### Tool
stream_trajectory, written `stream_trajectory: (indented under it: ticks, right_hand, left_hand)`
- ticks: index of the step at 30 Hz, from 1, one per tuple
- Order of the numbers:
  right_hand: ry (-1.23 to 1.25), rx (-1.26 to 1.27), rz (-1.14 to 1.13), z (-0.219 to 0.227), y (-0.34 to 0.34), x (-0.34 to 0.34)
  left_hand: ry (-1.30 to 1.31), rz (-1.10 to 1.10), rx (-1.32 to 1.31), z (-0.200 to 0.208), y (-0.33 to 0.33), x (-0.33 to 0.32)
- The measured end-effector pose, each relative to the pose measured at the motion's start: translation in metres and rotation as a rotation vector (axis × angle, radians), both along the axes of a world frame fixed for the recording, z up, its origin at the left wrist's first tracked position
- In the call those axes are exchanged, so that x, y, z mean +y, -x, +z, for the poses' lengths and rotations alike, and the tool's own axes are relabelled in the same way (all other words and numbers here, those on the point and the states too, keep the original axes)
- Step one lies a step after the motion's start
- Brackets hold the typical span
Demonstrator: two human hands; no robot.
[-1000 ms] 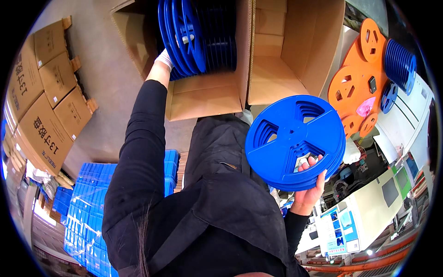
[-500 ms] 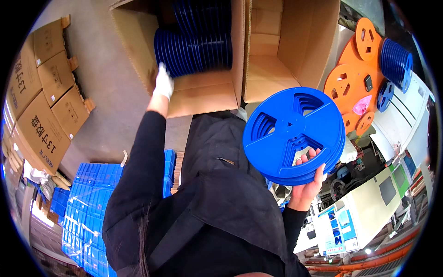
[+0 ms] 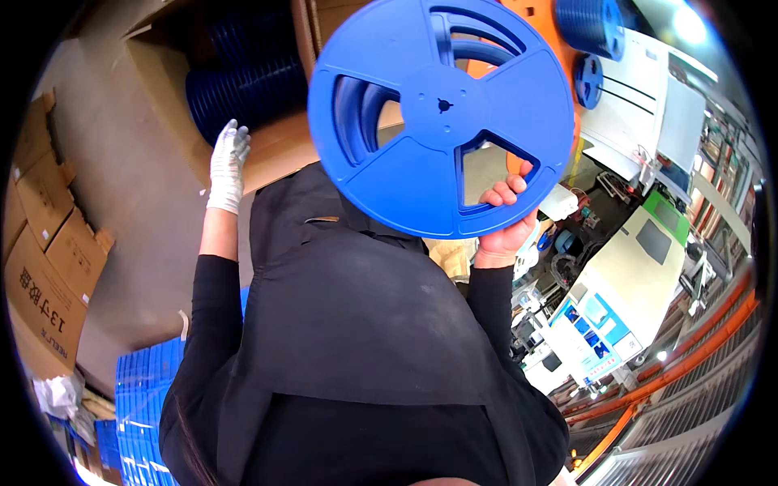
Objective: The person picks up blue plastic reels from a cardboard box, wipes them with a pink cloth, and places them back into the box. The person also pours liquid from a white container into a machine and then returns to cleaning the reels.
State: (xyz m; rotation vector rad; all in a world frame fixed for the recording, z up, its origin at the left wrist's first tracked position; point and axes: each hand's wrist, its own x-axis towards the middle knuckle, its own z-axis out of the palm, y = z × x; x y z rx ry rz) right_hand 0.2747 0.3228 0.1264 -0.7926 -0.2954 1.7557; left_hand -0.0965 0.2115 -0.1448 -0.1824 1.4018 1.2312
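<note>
My right hand (image 3: 506,220) grips a small stack of blue plastic reels (image 3: 438,182) by the lower right rim, fingers hooked through a cut-out in the top reel. The stack is raised close in front of me, its flat face toward me. My left hand (image 3: 228,166), in a white glove, is held with fingers stretched upward and nothing in it. It is beside the front edge of an open cardboard box (image 3: 279,154). Inside that box lie rows of dark blue reels (image 3: 243,95) standing on edge. The raised stack covers most of a second box to its right.
Brown cartons (image 3: 49,283) are stacked at the left. Blue plastic-wrapped goods (image 3: 146,397) stand at the lower left. An orange disc fixture (image 3: 551,28) with more blue reels (image 3: 592,26) is at the upper right, near white machines (image 3: 640,89).
My right hand has raised the reel stack up and closer, turning its face toward me. My left hand has drawn back from the reels in the box. The view has shifted.
</note>
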Motion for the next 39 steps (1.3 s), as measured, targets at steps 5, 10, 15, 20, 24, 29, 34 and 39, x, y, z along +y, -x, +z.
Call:
stream_trajectory:
  ticks: [5, 10, 15, 20, 24, 29, 34, 39]
  right_hand:
    - [-0.086, 0.327, 0.036, 0.0, -0.011, -0.011]
    - [-0.081, 0.297, 0.042, 0.015, -0.009, -0.016]
    - [-0.075, 0.303, 0.032, 0.017, -0.013, -0.014]
    - [-0.068, 0.329, 0.03, 0.012, -0.015, -0.017]
    - [-0.046, 0.426, 0.008, 0.003, -0.022, -0.012]
    - [-0.071, 0.207, -0.011, 0.015, -0.005, -0.011]
    - [-0.187, -0.442, 0.212, 0.046, 0.058, -0.018]
    - [-0.135, -0.697, 0.181, 0.057, 0.059, -0.021]
  left_hand:
    - [-0.259, -0.007, 0.122, 0.051, -0.009, 0.031]
    - [-0.433, 0.05, 0.772, 0.121, -0.032, 0.059]
    - [-0.575, 0.062, 0.882, 0.178, -0.05, 0.084]
    - [-0.646, 0.126, 0.755, 0.18, -0.052, 0.09]
    - [-0.707, 0.093, 0.682, 0.18, -0.053, 0.094]
    - [-0.833, -0.226, 1.084, 0.206, -0.096, 0.097]
    - [-0.547, -0.697, 0.393, 0.218, -0.152, 0.098]
    - [-0.652, -0.3, -0.454, 0.222, -0.111, 0.084]
